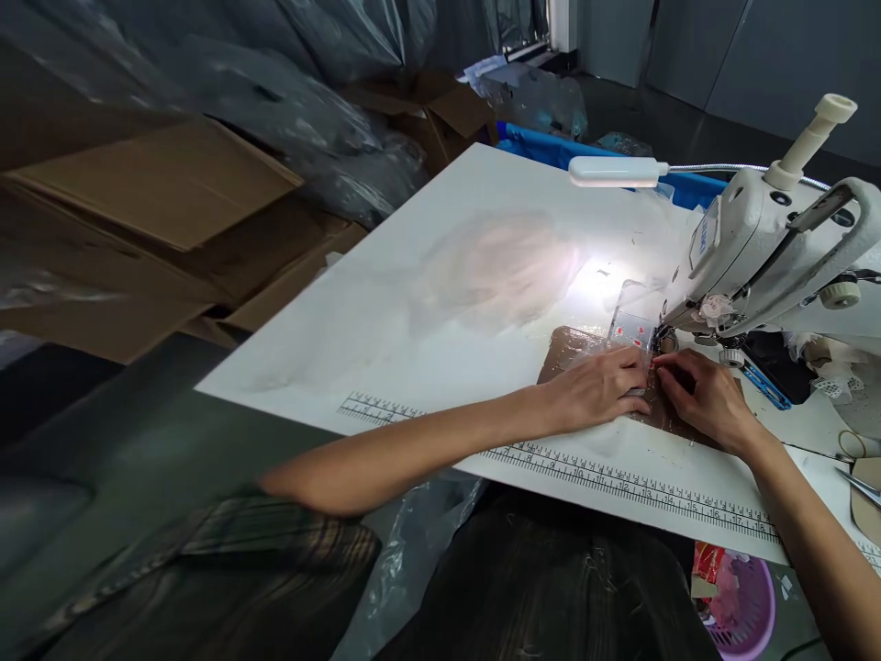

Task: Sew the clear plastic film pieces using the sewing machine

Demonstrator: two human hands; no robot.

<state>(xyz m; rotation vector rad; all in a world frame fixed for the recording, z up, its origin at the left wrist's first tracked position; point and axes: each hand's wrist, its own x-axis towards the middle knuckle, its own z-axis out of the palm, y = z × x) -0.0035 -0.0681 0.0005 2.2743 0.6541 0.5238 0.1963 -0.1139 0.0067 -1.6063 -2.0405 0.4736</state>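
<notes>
brown flat piece (568,353) with a clear plastic sleeve (630,323) over it, small red marks on the plastic. both look thin, light and floppy. the plastic is glossy, so it likely slides on the brown layer and creases easily. best held flat under the palm and fingertips near the edge, not lifted by a corner.

the piece lies under both hands and sticks out past the left hand's (606,387) knuckles, away from the person. the left hand lies flat on it, palm down, fingers together and pointing at the right hand (706,399). the right hand is curled, its tips down on the piece's edge and touching the left fingertips. pinching or only pressing, cannot tell.

just beyond the right fingertips is the sewing machine (757,248), with its foot area mostly hidden. the lamp (609,171) hangs above and beyond the left hand, with a bright spot on the white table (447,303). the printed ruler (619,482) runs along the table edge under both wrists. cardboard boxes (158,184) sit far off past the left elbow. a pink basket (747,610) is below the right forearm.
</notes>
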